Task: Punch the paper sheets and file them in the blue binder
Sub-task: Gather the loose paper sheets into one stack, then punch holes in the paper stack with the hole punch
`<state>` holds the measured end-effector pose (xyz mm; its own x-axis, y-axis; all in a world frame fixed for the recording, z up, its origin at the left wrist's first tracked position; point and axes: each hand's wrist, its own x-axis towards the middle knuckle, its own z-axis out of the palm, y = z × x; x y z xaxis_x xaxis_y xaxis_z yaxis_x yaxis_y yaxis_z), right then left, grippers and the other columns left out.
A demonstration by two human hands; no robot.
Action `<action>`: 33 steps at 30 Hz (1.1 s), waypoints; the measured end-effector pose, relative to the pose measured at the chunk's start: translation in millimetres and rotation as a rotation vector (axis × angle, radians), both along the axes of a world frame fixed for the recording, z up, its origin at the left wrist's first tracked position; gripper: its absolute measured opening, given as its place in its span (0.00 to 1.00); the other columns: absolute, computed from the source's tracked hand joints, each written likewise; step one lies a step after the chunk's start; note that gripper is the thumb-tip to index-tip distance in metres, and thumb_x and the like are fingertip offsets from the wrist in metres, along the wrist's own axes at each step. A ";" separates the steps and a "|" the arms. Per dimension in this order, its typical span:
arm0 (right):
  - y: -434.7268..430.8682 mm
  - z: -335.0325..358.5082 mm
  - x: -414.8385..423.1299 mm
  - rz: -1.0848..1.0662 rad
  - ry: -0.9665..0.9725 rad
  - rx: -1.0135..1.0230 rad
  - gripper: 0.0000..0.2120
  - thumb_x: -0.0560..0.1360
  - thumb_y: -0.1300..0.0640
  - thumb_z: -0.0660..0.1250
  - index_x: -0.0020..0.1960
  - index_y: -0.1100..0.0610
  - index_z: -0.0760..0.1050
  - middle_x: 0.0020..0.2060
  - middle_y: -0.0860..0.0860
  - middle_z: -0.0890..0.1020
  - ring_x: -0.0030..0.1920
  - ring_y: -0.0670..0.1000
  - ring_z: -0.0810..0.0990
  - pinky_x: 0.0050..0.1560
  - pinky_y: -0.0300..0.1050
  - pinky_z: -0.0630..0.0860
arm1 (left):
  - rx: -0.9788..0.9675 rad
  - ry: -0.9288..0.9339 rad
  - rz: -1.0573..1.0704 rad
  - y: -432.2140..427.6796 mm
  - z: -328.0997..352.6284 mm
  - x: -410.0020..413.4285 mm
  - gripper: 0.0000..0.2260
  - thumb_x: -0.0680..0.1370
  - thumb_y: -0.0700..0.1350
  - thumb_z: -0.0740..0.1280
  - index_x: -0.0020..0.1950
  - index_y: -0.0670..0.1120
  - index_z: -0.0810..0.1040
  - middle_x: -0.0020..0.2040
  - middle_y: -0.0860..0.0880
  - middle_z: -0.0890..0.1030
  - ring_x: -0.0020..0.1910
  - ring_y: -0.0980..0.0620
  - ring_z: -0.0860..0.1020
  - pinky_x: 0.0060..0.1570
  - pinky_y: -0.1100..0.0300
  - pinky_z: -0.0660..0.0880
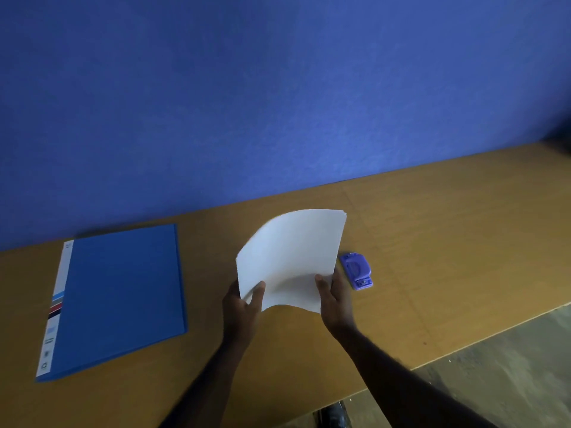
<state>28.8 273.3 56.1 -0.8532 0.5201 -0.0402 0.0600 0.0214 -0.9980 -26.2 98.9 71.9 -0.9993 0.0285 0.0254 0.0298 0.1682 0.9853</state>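
Observation:
A stack of white paper sheets (290,257) is lifted above the wooden table (432,257), bowed upward in the middle. My left hand (242,307) grips its near left corner, thumb on top. My right hand (335,299) grips the near right corner the same way. The blue binder (120,298) lies closed and flat on the table to the left, with its white spine label facing left. A small purple hole punch (357,271) sits on the table just right of the sheets, close to my right hand.
A blue wall (278,103) runs along the table's far edge. The table's near edge slants across the lower right, with grey floor (509,366) beyond it. A dark shoe shows at the bottom edge.

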 end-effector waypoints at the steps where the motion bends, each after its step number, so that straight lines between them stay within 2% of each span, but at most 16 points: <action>1: 1.7 1.9 -0.8 -0.004 0.006 0.025 0.11 0.82 0.58 0.59 0.64 0.53 0.72 0.54 0.48 0.82 0.55 0.50 0.81 0.52 0.49 0.81 | -0.014 0.039 -0.006 -0.7 1.9 -2.5 0.18 0.75 0.47 0.71 0.50 0.73 0.76 0.48 0.74 0.79 0.49 0.73 0.77 0.42 0.80 0.71; 4: 7.5 12.1 -3.4 -0.042 0.049 0.060 0.03 0.81 0.54 0.61 0.51 0.50 0.74 0.43 0.48 0.80 0.45 0.50 0.79 0.43 0.48 0.77 | -0.023 0.126 -0.038 -1.7 6.1 -11.5 0.15 0.75 0.50 0.69 0.55 0.71 0.75 0.53 0.71 0.79 0.54 0.70 0.78 0.48 0.78 0.71; 7: 10.7 14.9 -3.4 -0.050 0.075 0.095 0.05 0.80 0.52 0.60 0.46 0.44 0.71 0.39 0.45 0.77 0.40 0.48 0.76 0.39 0.45 0.75 | 0.028 0.092 -0.031 -0.9 -1.0 -13.3 0.15 0.74 0.50 0.72 0.54 0.68 0.77 0.52 0.67 0.81 0.53 0.67 0.79 0.48 0.74 0.75; 9: 12.1 10.7 0.7 -0.043 0.070 0.110 0.05 0.79 0.52 0.60 0.49 0.42 0.71 0.42 0.43 0.78 0.43 0.46 0.77 0.40 0.44 0.76 | 0.056 0.036 -0.014 0.5 -10.9 -9.2 0.13 0.71 0.49 0.75 0.52 0.64 0.80 0.50 0.63 0.83 0.50 0.64 0.81 0.46 0.73 0.76; 11: 11.6 3.8 6.6 -0.033 0.041 0.116 0.08 0.79 0.52 0.59 0.56 0.42 0.72 0.49 0.44 0.81 0.50 0.46 0.80 0.46 0.45 0.79 | 0.067 -0.016 0.000 3.2 -20.0 -3.1 0.13 0.69 0.48 0.77 0.50 0.59 0.81 0.49 0.62 0.84 0.49 0.62 0.82 0.44 0.72 0.77; 14: 10.2 -4.9 12.0 -0.029 0.017 0.132 0.11 0.81 0.53 0.58 0.61 0.46 0.72 0.53 0.46 0.82 0.54 0.50 0.81 0.52 0.54 0.81 | 0.057 -0.018 0.030 10.3 -23.1 4.3 0.13 0.70 0.46 0.77 0.47 0.62 0.80 0.48 0.67 0.83 0.48 0.67 0.81 0.44 0.75 0.76; 16: 10.2 -4.9 11.1 -0.037 0.020 0.145 0.10 0.81 0.51 0.57 0.60 0.47 0.72 0.52 0.46 0.82 0.53 0.52 0.81 0.51 0.58 0.81 | 0.047 0.016 0.031 13.8 -19.8 4.1 0.14 0.71 0.46 0.75 0.49 0.63 0.79 0.49 0.68 0.82 0.49 0.67 0.80 0.44 0.77 0.74; 19: 12.9 0.0 7.3 -0.062 0.074 0.159 0.10 0.81 0.49 0.58 0.60 0.46 0.73 0.52 0.48 0.82 0.53 0.52 0.81 0.51 0.51 0.80 | 0.031 0.062 0.022 16.4 -18.9 -0.8 0.11 0.72 0.50 0.73 0.53 0.59 0.79 0.51 0.64 0.83 0.50 0.65 0.81 0.46 0.74 0.75; 21: 15.1 -1.2 6.6 -0.055 0.068 0.169 0.09 0.81 0.51 0.57 0.60 0.47 0.73 0.51 0.47 0.81 0.52 0.52 0.80 0.50 0.48 0.80 | 0.013 0.055 0.015 18.1 -21.3 -1.2 0.10 0.72 0.50 0.74 0.51 0.59 0.80 0.49 0.64 0.83 0.49 0.64 0.81 0.45 0.74 0.76; 24: 17.7 -7.6 7.7 -0.043 -0.023 0.185 0.09 0.82 0.58 0.57 0.56 0.46 0.73 0.48 0.45 0.81 0.50 0.51 0.80 0.49 0.50 0.80 | -0.003 0.002 -0.013 20.9 -26.3 0.9 0.09 0.73 0.47 0.74 0.48 0.60 0.80 0.47 0.65 0.83 0.48 0.64 0.82 0.45 0.71 0.77; 26: 23.2 -10.0 5.2 -0.047 -0.056 0.206 0.08 0.82 0.60 0.58 0.51 0.49 0.72 0.43 0.48 0.80 0.44 0.50 0.79 0.44 0.50 0.78 | 0.015 -0.017 -0.011 20.2 -27.0 -2.8 0.09 0.74 0.48 0.72 0.47 0.63 0.80 0.48 0.67 0.83 0.49 0.65 0.81 0.44 0.75 0.75; 28: 30.1 -6.6 -1.3 -0.031 -0.111 0.255 0.08 0.82 0.59 0.59 0.44 0.50 0.70 0.38 0.50 0.78 0.38 0.48 0.76 0.36 0.46 0.75 | 0.032 -0.033 -0.036 16.6 -26.2 -11.3 0.09 0.74 0.49 0.71 0.49 0.64 0.80 0.50 0.67 0.82 0.51 0.66 0.80 0.46 0.76 0.74; 31: 42.0 -5.7 -9.6 -0.005 -0.251 0.258 0.06 0.80 0.59 0.61 0.46 0.51 0.72 0.41 0.50 0.81 0.41 0.48 0.79 0.37 0.39 0.76 | 0.069 -0.094 -0.119 9.2 -29.1 -23.6 0.11 0.73 0.48 0.72 0.53 0.61 0.80 0.54 0.63 0.83 0.54 0.62 0.81 0.51 0.68 0.76; 33: 49.2 -10.6 -12.3 0.003 -0.363 0.205 0.04 0.80 0.60 0.62 0.52 0.54 0.75 0.45 0.52 0.82 0.46 0.52 0.81 0.45 0.46 0.79 | 0.096 -0.184 -0.154 6.9 -36.2 -28.4 0.12 0.71 0.47 0.72 0.52 0.59 0.82 0.53 0.58 0.84 0.53 0.57 0.82 0.52 0.58 0.77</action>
<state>16.5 322.6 45.4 -0.8042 0.5459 -0.2350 0.4071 0.2178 -0.8871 -54.7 105.9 35.7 -0.9713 0.1871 -0.1469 -0.1337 0.0810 0.9877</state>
